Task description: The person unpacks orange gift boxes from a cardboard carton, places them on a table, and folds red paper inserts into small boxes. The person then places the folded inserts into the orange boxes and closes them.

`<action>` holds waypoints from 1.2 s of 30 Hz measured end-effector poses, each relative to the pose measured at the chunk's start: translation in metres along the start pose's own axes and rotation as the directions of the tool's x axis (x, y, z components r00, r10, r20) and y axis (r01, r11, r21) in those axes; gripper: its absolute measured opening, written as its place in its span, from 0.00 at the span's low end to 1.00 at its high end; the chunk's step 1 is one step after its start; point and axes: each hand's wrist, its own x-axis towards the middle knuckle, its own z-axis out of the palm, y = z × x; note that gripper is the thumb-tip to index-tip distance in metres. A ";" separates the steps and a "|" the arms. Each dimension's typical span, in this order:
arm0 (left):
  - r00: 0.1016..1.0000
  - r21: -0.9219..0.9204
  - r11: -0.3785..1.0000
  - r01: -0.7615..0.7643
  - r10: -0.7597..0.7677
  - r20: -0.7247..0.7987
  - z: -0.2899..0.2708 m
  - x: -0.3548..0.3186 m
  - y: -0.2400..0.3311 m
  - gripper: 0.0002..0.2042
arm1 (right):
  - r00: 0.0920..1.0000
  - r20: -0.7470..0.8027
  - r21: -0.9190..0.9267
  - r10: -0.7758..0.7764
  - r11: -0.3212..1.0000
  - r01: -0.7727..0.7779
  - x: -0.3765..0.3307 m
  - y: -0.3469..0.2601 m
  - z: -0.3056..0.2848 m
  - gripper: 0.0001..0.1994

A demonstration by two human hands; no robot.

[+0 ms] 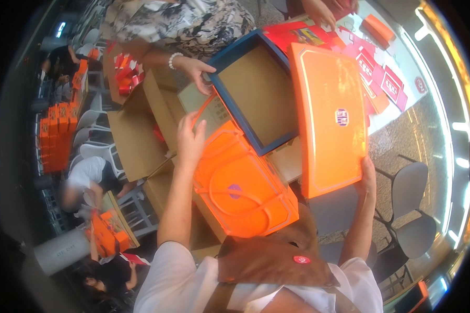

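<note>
- My left hand (pixel 192 140) has its fingers closed around an orange handle (pixel 202 110) of the orange bag (pixel 248 182), which sits right in front of my brown apron (pixel 277 260).
- My right hand (pixel 368 176) is gripping the orange panel (pixel 329 104) by its lower right corner. Thumb's mostly hidden, so I can't tell how firm that hold is.
- The panel is up at an angle, overlapping the right side of the blue-edged box (pixel 261 94) from my view. Touching or apart? Can't tell.
- Someone else's hand (pixel 197 72) with a white bead bracelet is on that box's left edge, so I'd move smoothly and go at their pace.
- Tip: one corner is a wobbly hold for something this wide. I'd slide the grip toward mid-edge so it doesn't twist.
- I'd pull the handle gently, since a yank could skew the bag.
- Also watch the cardboard carton (pixel 132 133) on the left and the red packets (pixel 373 78) beyond the panel; easy to clip either one.
</note>
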 end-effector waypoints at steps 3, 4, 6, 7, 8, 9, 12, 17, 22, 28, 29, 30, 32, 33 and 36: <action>0.999 0.079 0.996 0.048 -0.049 0.009 -0.008 -0.025 -0.021 0.19 | 0.997 -0.033 -0.007 0.074 0.997 -0.075 0.013 -0.004 0.038 0.24; 0.997 0.072 0.994 0.082 -0.082 0.006 -0.011 -0.033 -0.025 0.19 | 0.995 -0.058 -0.101 0.085 0.991 -0.091 0.020 -0.009 0.053 0.24; 0.990 0.083 0.987 0.137 -0.138 0.010 -0.014 -0.049 -0.034 0.20 | 0.988 -0.118 -0.282 0.095 0.951 -0.125 0.036 -0.018 0.079 0.23; 0.987 0.105 0.982 0.159 -0.161 0.013 -0.018 -0.058 -0.037 0.20 | 0.994 -0.097 -0.293 0.050 0.953 -0.076 0.042 -0.022 0.100 0.22; 0.983 0.127 0.976 0.179 -0.183 0.018 -0.020 -0.066 -0.041 0.20 | 0.995 -0.081 -0.392 0.065 0.915 -0.092 0.049 -0.030 0.112 0.21; 0.977 0.095 0.973 0.211 -0.213 0.011 -0.018 -0.071 -0.046 0.22 | 0.994 -0.089 -0.433 0.061 0.896 -0.094 0.055 -0.037 0.128 0.20; 0.942 0.044 0.942 0.334 -0.332 -0.039 -0.026 -0.102 -0.059 0.26 | 0.997 -0.061 -0.528 0.056 0.845 -0.080 0.076 -0.041 0.159 0.17; 0.880 -0.045 0.880 0.474 -0.475 -0.018 -0.012 -0.145 -0.082 0.33 | 0.974 0.011 -0.851 -0.228 0.510 0.129 0.088 -0.040 0.166 0.20; 0.806 -0.194 0.784 0.590 -0.584 0.094 0.006 -0.170 -0.093 0.35 | 0.929 0.076 -0.919 -0.363 0.335 0.207 0.074 -0.046 0.197 0.17; 0.822 -0.344 0.750 0.565 -0.546 0.160 0.007 -0.152 -0.084 0.35 | 0.865 0.221 -0.912 -0.451 0.219 0.347 0.116 -0.052 0.168 0.16; 0.806 -0.363 0.722 0.589 -0.560 0.192 0.003 -0.155 -0.083 0.35 | 0.889 0.152 -0.915 -0.433 0.280 0.292 0.113 -0.050 0.181 0.14; 0.806 -0.325 0.739 0.589 -0.568 0.168 0.004 -0.155 -0.080 0.34 | 0.911 0.083 -0.909 -0.405 0.344 0.236 0.109 -0.048 0.192 0.13; 0.797 -0.232 0.764 0.602 -0.593 0.116 0.002 -0.155 -0.076 0.34 | 0.922 0.045 -0.883 -0.384 0.416 0.216 0.101 -0.049 0.199 0.14; 0.802 -0.233 0.769 0.596 -0.583 0.128 0.002 -0.155 -0.077 0.34 | 0.930 0.027 -0.867 -0.366 0.454 0.204 0.098 -0.049 0.198 0.15; 0.800 -0.244 0.762 0.600 -0.578 0.163 0.002 -0.152 -0.076 0.34 | 0.929 0.027 -0.861 -0.370 0.464 0.210 0.102 -0.047 0.186 0.16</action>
